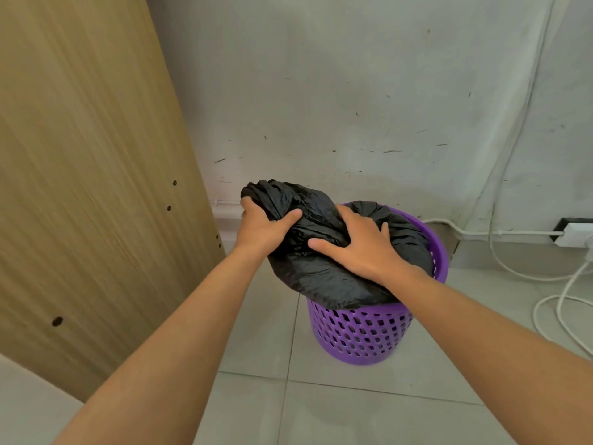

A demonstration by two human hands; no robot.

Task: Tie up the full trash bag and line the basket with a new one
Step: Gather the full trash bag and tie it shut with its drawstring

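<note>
Bulging from the perforated purple plastic basket (362,335), the crinkled black plastic trash bag (321,277) showed no readable markings. The left hand (261,224) gripped its gathered top; the right hand (362,248) lay spread on it.

My left hand (261,224) covers the gathered neck of the trash bag (324,274), so I can't tell if there's a knot. The basket (362,335) hides the bag's lower part. On the right, the picture's edge cuts the cables (558,303).
</note>
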